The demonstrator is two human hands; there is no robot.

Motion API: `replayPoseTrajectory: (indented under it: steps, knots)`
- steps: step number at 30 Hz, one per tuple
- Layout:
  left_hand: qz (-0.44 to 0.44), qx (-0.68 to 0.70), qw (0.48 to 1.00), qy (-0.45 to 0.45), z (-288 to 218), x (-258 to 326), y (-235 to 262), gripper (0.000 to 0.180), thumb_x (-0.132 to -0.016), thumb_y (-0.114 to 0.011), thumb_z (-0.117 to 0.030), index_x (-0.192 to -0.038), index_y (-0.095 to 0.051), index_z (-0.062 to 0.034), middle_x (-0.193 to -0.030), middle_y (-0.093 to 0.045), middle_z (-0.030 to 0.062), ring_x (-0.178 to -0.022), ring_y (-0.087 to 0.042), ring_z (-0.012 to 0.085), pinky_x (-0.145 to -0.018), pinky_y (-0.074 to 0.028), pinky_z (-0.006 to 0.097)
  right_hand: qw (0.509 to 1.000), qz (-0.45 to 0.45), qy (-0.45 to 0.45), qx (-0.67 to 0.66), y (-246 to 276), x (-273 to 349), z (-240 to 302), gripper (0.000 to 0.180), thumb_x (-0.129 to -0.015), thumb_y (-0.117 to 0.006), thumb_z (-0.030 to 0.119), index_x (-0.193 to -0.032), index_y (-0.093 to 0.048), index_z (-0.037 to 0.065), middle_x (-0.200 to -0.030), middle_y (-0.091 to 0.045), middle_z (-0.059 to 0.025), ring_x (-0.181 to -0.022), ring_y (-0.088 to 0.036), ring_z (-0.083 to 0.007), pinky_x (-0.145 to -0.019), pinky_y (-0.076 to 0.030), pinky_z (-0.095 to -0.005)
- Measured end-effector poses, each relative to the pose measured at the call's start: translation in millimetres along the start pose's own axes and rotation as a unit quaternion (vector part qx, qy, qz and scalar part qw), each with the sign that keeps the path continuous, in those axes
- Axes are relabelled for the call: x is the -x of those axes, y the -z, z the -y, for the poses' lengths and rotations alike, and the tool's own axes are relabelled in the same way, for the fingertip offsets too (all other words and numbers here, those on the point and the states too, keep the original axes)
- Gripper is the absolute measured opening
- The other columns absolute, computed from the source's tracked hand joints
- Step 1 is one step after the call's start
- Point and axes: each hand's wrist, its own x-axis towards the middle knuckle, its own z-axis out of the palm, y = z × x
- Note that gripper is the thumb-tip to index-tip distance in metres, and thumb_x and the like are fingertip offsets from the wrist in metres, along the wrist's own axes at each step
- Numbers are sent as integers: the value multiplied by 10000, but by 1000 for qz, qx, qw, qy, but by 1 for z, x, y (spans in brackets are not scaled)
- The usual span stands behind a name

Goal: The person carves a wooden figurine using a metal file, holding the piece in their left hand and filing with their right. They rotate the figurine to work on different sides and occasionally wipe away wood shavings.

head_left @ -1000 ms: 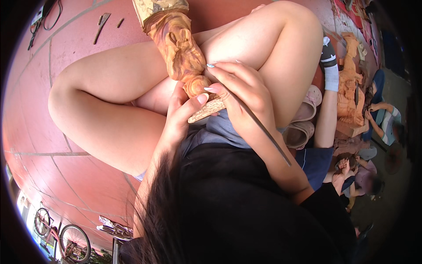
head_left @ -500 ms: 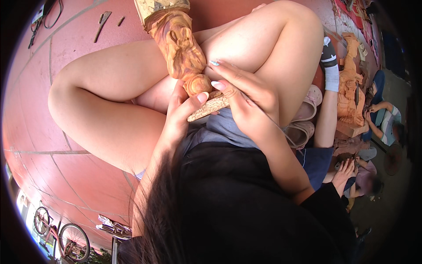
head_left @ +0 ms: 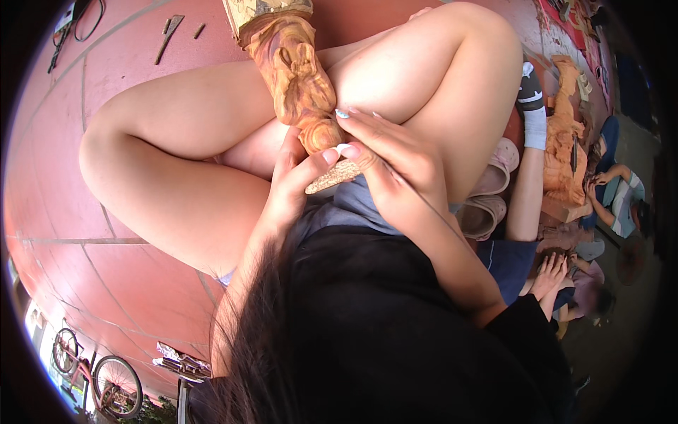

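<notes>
A carved wooden figure (head_left: 293, 74), orange-brown with swirling grain, lies slanting between my bent legs. Its rounded head end (head_left: 321, 136) points toward my lap, and a pale, rough-hewn block forms the far end. My left hand (head_left: 293, 173) is closed at the left of the head, thumb on top. From the other side my right hand (head_left: 395, 159) closes on the same end, its fingers stretched along the figure and its thumb tip meeting the left thumb. Below the thumbs shows a pale, speckled, rough-faced piece (head_left: 333, 177); whether it belongs to the carving I cannot tell.
On the red tiled floor ahead lie a blade-like tool (head_left: 168, 39) and a short stick (head_left: 200, 30). Pink clogs (head_left: 484, 212) and another large wood carving (head_left: 565, 141) are to my right, near other people. A bicycle (head_left: 116, 385) stands at lower left.
My right thumb has moved left and down to meet the left thumb, covering more of the speckled piece. The carving and legs appear slightly farther right in the picture.
</notes>
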Motion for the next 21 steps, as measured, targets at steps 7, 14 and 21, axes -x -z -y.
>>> replayPoseTrajectory:
  steps: [7,14,21]
  knots:
    - [24,52,998,13,1,0,6,756,-819,-687,-231,-1426,-314,22,-1280,-541,163,-1190,-540,239,-1037,-416,367,994,-54,-47,-79,-10,2,-6,211,-859,-681,36,-1051,-689,-51,-1054,-692,-231,-1037,-671,-365,-890,-532,-390]
    - [12,32,999,18,1,1,4,745,-824,-685,-239,-1418,-319,20,-1275,-545,159,-1185,-542,233,-1039,-412,369,999,-11,-28,-40,2,-3,-5,220,-845,-683,38,-1057,-703,-18,-1036,-712,-168,-1054,-670,-331,-875,-520,-401]
    - [16,13,1000,8,7,-1,6,734,-832,-684,-247,-1414,-324,20,-1300,-533,158,-1215,-524,230,-1060,-389,366,992,94,24,75,16,-14,6,236,-844,-677,67,-1078,-707,51,-1062,-715,-106,-1104,-647,-278,-985,-453,-430]
